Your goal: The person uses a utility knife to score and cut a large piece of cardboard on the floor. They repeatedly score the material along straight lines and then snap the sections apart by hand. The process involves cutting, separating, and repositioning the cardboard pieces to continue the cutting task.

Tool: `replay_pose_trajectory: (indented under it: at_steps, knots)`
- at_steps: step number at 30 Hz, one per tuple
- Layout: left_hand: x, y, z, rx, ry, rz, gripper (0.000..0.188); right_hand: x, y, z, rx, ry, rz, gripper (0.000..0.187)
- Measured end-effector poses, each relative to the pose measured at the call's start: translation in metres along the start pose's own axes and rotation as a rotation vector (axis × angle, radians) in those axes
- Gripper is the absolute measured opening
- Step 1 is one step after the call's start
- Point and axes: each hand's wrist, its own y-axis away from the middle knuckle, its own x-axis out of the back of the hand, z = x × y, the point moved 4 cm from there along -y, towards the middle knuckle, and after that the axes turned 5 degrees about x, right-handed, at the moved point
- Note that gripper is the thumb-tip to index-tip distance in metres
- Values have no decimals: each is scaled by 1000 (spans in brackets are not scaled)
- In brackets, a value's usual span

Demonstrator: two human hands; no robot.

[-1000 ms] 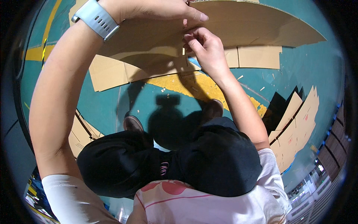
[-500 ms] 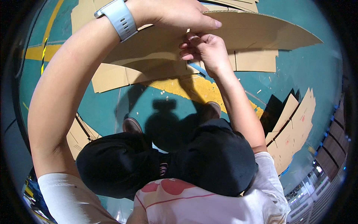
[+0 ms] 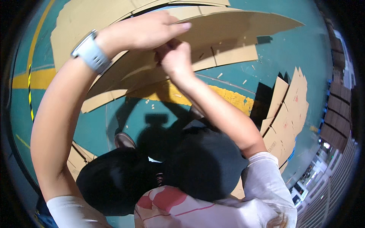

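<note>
A large brown cardboard sheet (image 3: pixel 235 28) stands tilted across the far side, its face toward me. My left hand (image 3: pixel 150 30), with a pale blue watch on the wrist, grips the sheet's upper edge; the thumb points right along it and the other fingers are partly out of sight. Just below, my right hand (image 3: pixel 176 60) is closed against the sheet's face, its fingertips blurred in the shadow under the left hand. Whatever those fingers pinch cannot be made out.
More flat cardboard (image 3: pixel 80 22) lies beyond and beneath the sheet. Flattened cardboard pieces (image 3: pixel 287 117) rest on the floor at right, others (image 3: pixel 76 163) by my left knee. Small scraps dot the green floor (image 3: pixel 224 81) and yellow stripe (image 3: pixel 235 100). Dark brown stacks (image 3: pixel 336 114) stand far right.
Both hands appear further left in the picture, and the view has shifted too. The right hand's fingers have closed more and drawn in under the left hand. The sheet is still held.
</note>
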Motion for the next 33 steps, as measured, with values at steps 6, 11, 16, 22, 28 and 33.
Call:
replay_pose_trajectory:
  at_steps: [6,11,16,22,28,33]
  knots:
    - [10,7,-12,122,21,85,47,-18,25,-32,949,595,-141,7]
    - [33,60,-5,222,-225,-9,39,12,32,-26,928,531,-536,18]
    - [41,105,-25,217,-174,-280,62,112,-20,6,328,415,-101,21]
    - [23,-33,-3,280,83,-120,97,96,-42,13,310,118,16,19]
    - [9,-61,4,173,319,-59,77,101,-41,19,263,21,33,18]
    - [14,-67,17,129,227,-137,66,103,-43,22,269,-32,45,18]
